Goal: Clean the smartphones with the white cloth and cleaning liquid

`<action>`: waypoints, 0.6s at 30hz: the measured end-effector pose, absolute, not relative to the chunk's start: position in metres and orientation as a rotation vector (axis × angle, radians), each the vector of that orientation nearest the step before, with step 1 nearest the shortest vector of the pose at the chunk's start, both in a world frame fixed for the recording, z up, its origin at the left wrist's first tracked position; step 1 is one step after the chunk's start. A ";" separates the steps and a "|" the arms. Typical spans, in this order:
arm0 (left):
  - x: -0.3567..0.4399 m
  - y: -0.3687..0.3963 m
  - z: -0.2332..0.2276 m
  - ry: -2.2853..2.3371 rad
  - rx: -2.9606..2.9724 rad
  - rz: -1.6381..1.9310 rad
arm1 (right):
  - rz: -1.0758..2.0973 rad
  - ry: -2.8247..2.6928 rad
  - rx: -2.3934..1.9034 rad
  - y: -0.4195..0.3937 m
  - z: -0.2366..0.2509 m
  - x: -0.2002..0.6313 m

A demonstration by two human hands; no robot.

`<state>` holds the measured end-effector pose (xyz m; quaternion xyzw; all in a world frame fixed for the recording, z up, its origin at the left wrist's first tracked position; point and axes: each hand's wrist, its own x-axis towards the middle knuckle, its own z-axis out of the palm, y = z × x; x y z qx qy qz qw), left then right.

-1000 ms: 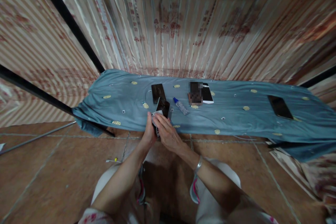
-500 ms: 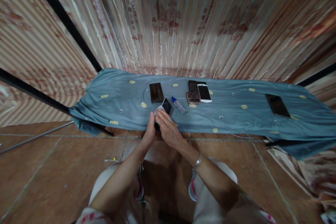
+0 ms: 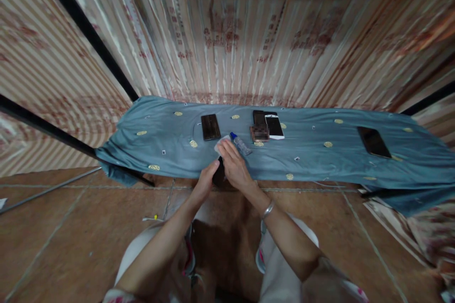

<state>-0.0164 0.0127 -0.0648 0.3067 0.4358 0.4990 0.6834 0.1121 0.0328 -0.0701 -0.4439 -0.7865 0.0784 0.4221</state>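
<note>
My left hand (image 3: 205, 181) grips the lower end of a dark phone (image 3: 219, 174), held over the near edge of a blue cloth (image 3: 313, 156). My right hand (image 3: 234, 165) presses a small white wipe (image 3: 222, 144) onto the phone's upper part, covering most of it. A small clear bottle with a blue cap (image 3: 240, 143) lies just beyond my right fingers.
On the cloth lie a dark phone (image 3: 210, 126), a black and a white phone side by side (image 3: 273, 126), and another dark phone (image 3: 373, 141) far right. A striped curtain hangs behind. Brown tile floor (image 3: 71, 227) lies in front, with my knees below.
The wipe and my right hand have slid up the phone toward its far end. The phone now tilts lower and is mostly hidden under my hands.
</note>
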 end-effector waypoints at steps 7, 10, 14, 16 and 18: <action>-0.010 0.005 -0.046 0.995 0.772 1.027 | 0.298 -1.757 -1.241 0.043 -0.065 0.127; -0.008 0.003 -0.039 0.991 0.761 1.030 | 0.356 -1.684 -1.254 0.044 -0.063 0.130; -0.004 0.000 -0.031 0.988 0.743 1.061 | 0.440 -1.578 -1.281 0.046 -0.066 0.132; -0.002 -0.001 -0.028 0.981 0.731 1.092 | 0.496 -1.521 -1.283 0.047 -0.069 0.131; 0.000 -0.003 -0.027 0.967 0.718 1.115 | 0.566 -1.452 -1.291 0.049 -0.074 0.131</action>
